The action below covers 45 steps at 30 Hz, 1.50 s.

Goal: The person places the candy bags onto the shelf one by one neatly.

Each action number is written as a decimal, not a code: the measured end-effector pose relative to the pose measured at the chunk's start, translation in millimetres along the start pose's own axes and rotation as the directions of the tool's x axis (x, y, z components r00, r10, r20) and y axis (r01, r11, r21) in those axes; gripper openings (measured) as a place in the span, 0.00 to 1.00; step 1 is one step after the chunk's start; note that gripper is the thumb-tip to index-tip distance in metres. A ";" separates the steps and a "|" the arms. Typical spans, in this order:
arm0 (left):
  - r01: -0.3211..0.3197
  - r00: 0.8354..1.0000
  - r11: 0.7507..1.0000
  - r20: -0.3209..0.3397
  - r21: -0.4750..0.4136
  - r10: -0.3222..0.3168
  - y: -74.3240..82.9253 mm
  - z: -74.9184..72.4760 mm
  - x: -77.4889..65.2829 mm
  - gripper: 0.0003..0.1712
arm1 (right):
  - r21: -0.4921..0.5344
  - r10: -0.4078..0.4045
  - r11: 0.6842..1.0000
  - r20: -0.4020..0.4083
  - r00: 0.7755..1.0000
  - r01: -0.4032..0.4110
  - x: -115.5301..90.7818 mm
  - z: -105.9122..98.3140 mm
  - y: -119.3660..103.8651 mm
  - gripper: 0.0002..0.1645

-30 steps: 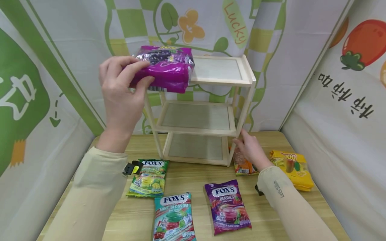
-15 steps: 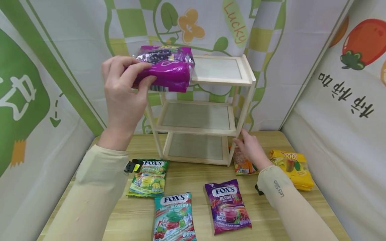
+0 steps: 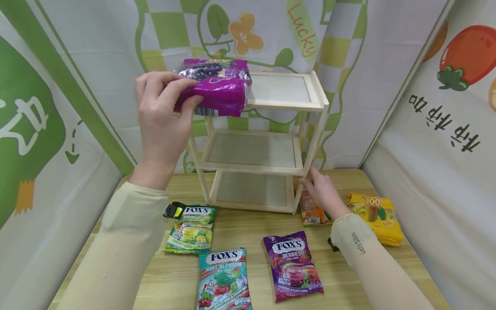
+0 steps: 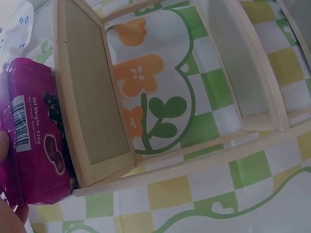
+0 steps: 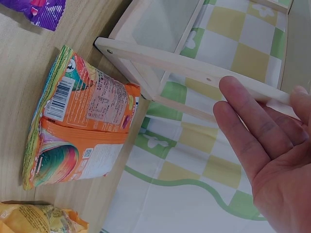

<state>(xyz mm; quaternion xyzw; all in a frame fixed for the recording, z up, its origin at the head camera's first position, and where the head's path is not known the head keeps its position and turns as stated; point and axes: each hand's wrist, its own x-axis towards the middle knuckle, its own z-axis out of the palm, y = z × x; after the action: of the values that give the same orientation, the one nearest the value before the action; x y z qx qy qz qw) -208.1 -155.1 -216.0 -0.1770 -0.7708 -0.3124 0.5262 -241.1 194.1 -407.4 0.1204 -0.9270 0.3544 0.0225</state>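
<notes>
When inspected from the near edge upward, found first at the lower middle of the head view: teal plastic FOX'S mint blossom bag (image 3: 224, 280), cut by the frame's bottom edge. To its right, dark purple plastic FOX'S berries bag (image 3: 293, 267); to its upper left, green-and-yellow plastic FOX'S spring tea bag (image 3: 192, 232). At right of frame, plump yellow plastic bag marked 100 (image 3: 376, 219); left of that, orange printed plastic bag (image 5: 87, 126), partly covered by the right hand (image 3: 324, 191) in the head view.

Right hand: post of the pale wooden three-tier shelf (image 3: 252, 170) held between thumb and finger, other fingers extended. Left hand (image 3: 164, 112), upper left of centre: pinching glossy magenta plastic bag with dark fruit print (image 3: 222, 92), at the top tier's left end, overhanging the front edge. Cannot tell whether supported by the tier.

Behind, green-and-yellow checked backdrop (image 3: 168, 28).

Hazards, as judged: a fall off the front left if released with this overhang; slipping of slick film in a fingertip pinch; shifting or tipping of the light-looking frame if pushed with the post poorly steadied.
</notes>
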 end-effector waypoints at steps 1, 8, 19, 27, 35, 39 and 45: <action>0.001 1.000 1.000 0.001 0.004 -0.001 -0.3 0.7 0.1 0.15 | 0.000 0.000 1.000 -0.001 1.000 0.000 0.0 0.0 0.2 0.20; 0.003 1.000 1.000 0.006 0.018 -0.003 -2.2 4.8 1.3 0.15 | 0.003 -0.002 1.000 -0.001 1.000 0.002 0.3 0.4 1.4 0.21; 0.001 1.000 0.999 0.002 0.035 -0.001 -4.5 9.7 3.4 0.15 | -0.028 0.001 1.000 -0.005 1.000 -0.002 1.3 -0.8 0.0 0.23; -0.019 1.000 0.997 0.012 0.074 0.019 -6.2 13.2 3.9 0.16 | -0.035 0.000 0.999 -0.007 1.000 0.000 1.8 -0.7 1.3 0.22; -0.013 1.000 0.996 0.025 0.091 0.011 -7.1 16.6 5.7 0.17 | -0.029 0.003 1.000 -0.003 1.000 -0.003 1.5 -0.7 1.6 0.22; -0.003 1.000 0.996 0.028 0.088 0.001 -8.1 18.5 6.5 0.17 | -0.017 0.007 1.000 -0.001 1.000 -0.007 1.7 -0.5 1.4 0.22; 0.031 0.999 0.996 0.038 0.080 -0.034 -8.1 21.1 8.4 0.16 | -0.012 0.012 1.000 0.003 1.000 -0.012 1.8 -0.8 1.0 0.23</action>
<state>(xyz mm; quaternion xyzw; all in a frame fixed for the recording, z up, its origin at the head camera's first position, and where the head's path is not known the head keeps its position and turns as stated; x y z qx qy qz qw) -231.0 -147.5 -215.9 -0.1498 -0.7954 -0.2866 0.5125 -243.1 195.0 -407.2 0.1150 -0.9298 0.3490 0.0197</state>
